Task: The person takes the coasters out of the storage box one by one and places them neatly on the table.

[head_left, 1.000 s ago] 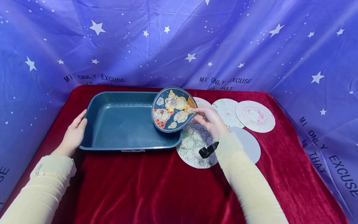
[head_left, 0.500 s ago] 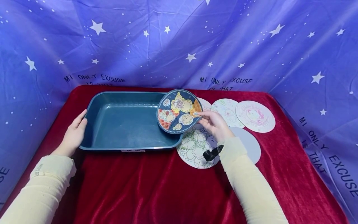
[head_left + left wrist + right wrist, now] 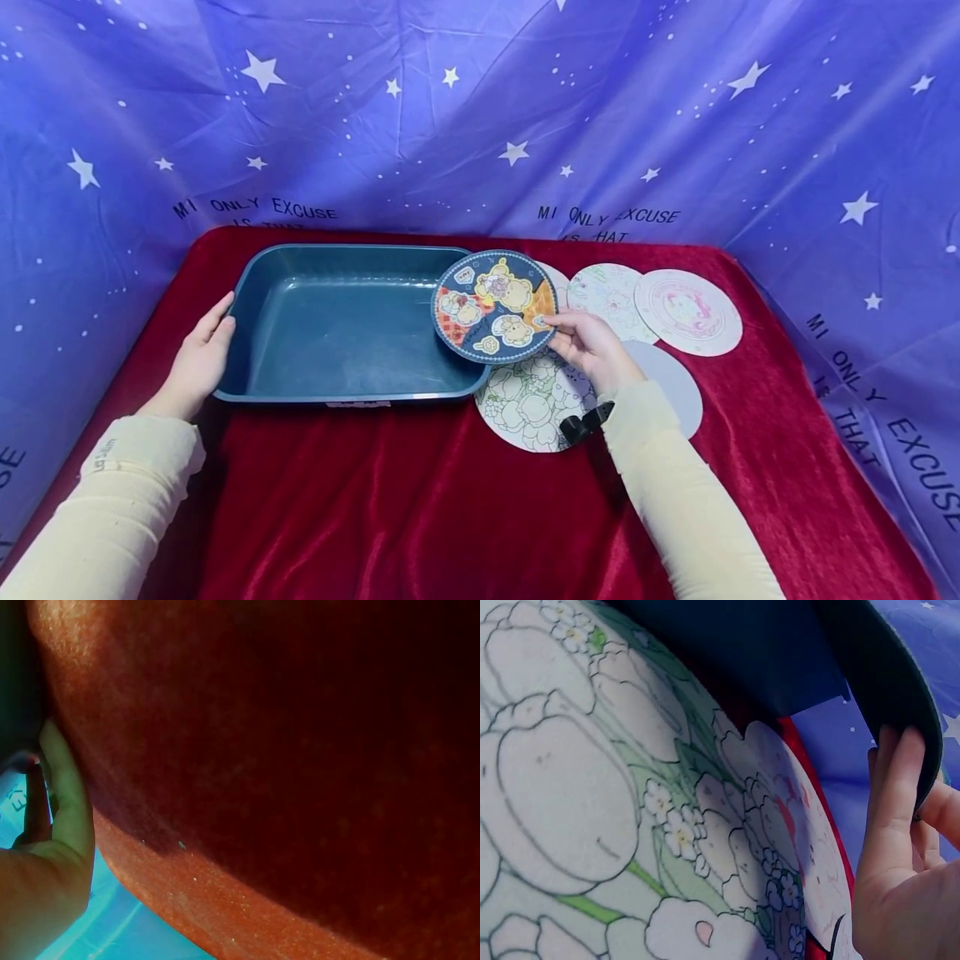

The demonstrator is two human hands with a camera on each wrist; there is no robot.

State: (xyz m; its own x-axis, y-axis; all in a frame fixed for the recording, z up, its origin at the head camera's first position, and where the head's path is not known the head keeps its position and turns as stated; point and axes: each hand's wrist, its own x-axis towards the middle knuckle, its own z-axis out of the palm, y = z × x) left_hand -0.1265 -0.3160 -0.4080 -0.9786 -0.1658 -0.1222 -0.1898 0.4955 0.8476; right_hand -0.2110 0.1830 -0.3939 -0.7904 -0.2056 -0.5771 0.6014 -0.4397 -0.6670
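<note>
My right hand (image 3: 588,346) pinches the right edge of a round, thin mat (image 3: 487,292), dark blue with cartoon bears. The mat is tilted over the right end of a dark teal plastic basin (image 3: 337,333). In the right wrist view the thumb and fingers hold the mat's edge, its dark underside (image 3: 885,675) showing. At the basin's left end my left hand (image 3: 198,358) touches the outer wall near the rim with fairly straight fingers. A round mat with line-drawn flowers (image 3: 528,408) lies below the right hand, partly covered by it and the held mat.
More round mats lie on the red velvet cloth (image 3: 375,500) at the right: a pink one (image 3: 686,312), a pale green-lined one (image 3: 607,296) and a plain grey one (image 3: 671,387). A pinkish mat (image 3: 555,279) is mostly hidden. Blue star-printed curtains (image 3: 450,125) surround the table.
The right hand has moved right and slightly toward the front with the bear mat, which is shifting off the basin's right end and tilting flatter. The left hand and basin have stayed in place.
</note>
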